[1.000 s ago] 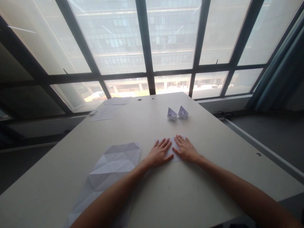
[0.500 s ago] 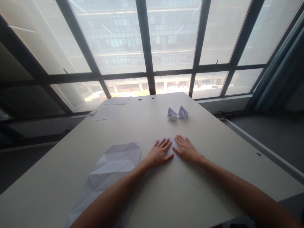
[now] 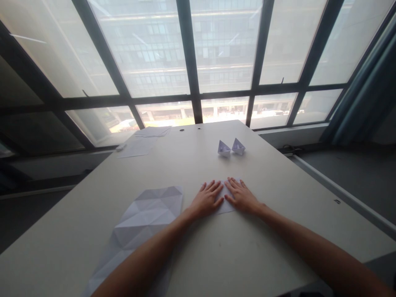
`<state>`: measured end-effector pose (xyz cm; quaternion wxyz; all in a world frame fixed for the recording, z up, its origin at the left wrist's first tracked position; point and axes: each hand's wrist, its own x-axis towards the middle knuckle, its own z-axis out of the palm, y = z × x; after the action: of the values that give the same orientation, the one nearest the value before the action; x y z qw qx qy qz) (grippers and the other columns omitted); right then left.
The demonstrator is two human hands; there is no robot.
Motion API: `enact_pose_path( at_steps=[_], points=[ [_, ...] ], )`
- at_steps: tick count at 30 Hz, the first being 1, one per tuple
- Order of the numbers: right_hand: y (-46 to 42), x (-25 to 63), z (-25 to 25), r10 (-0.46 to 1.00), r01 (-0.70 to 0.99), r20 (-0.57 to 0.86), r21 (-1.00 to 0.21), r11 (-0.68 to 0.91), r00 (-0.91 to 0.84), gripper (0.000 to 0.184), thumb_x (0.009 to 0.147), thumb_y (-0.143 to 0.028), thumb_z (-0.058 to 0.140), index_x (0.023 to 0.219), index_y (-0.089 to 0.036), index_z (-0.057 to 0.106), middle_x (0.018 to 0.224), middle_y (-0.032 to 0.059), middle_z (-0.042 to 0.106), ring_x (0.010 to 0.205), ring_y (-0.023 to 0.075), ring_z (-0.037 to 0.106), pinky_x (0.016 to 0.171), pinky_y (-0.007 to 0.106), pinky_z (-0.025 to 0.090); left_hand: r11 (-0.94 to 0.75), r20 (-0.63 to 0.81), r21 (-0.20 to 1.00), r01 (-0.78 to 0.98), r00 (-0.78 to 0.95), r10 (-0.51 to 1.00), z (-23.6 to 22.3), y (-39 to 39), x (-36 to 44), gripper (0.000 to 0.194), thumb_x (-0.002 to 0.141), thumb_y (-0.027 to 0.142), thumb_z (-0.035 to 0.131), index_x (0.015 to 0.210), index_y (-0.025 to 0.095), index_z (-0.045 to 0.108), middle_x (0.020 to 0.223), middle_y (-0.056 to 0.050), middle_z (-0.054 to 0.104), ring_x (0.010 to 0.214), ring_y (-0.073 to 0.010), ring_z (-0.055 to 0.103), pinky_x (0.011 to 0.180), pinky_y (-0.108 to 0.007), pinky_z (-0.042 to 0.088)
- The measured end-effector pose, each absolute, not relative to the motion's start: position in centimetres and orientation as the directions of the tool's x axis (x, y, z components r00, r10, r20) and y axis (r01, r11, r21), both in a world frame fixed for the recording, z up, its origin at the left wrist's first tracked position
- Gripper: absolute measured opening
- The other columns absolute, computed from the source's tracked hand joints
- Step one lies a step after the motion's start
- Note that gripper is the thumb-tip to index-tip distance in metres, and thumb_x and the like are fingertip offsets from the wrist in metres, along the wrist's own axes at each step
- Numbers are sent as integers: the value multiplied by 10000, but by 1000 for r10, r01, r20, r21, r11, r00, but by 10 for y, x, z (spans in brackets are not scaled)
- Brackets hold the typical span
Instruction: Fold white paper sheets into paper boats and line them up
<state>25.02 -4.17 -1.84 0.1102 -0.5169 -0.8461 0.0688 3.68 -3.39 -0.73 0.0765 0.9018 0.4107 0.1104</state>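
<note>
A small white piece of paper (image 3: 225, 207) lies flat on the table under both of my hands, which cover most of it. My left hand (image 3: 208, 199) presses on its left part with the fingers spread. On the right part rests my right hand (image 3: 241, 195), also flat with fingers stretched out. The two thumbs are close together over the middle of the paper. Beside my left forearm lies a large creased sheet of paper (image 3: 148, 212), marked with triangular folds and partly hidden by that arm.
Two folded paper boats (image 3: 224, 149) stand side by side beyond my hands. Several flat sheets (image 3: 137, 147) lie at the table's far left, with a small pale object (image 3: 121, 147) at the edge. The white table (image 3: 272, 243) reaches toward large windows; a curtain (image 3: 365, 90) hangs right.
My right hand has shifted slightly left, closer to my left hand. The paper's lower edge shows a little nearer to me. Both hands remain flat on it.
</note>
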Motion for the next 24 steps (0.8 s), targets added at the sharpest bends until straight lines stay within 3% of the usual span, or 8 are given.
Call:
enact_pose_path(
  at_steps=[10,24],
  points=[
    [-42,250,-16,857,820,115,-253,514,-502,683,972,-520,279,1521,-113,249,1577,134,214,1469,232,144,1186,455,62,-645,99,197,738,640,762,-5,-35,38,639,966,609,226,1531,313,190,1588,-11,222,1471,-247,149,1183,-467,119],
    [-42,249,-16,863,822,110,-265,504,-493,687,969,-509,287,1520,-101,248,1574,129,223,1469,224,146,1188,445,58,-643,91,186,743,638,764,-3,-34,37,645,968,606,218,1529,288,212,1586,-18,229,1470,-242,156,1183,-465,128]
  ],
)
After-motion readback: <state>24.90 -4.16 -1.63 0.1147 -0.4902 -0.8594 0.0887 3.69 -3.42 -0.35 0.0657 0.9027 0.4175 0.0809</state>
